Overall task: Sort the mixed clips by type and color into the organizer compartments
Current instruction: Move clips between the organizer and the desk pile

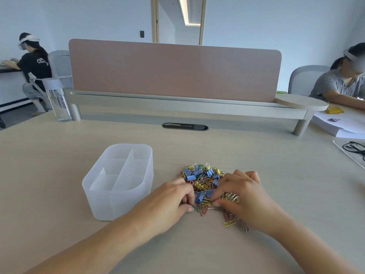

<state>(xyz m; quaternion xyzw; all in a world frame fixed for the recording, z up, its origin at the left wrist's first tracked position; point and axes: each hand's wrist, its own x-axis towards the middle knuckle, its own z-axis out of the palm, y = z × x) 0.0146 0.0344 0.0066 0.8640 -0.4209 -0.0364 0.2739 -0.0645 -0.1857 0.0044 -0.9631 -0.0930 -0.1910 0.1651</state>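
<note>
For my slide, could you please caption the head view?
Left hand and right hand dig into the clip pile beside a translucent organizer.

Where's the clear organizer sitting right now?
In the head view, the organizer stands on the table left of the clip pile, just beside the left hand.
</note>
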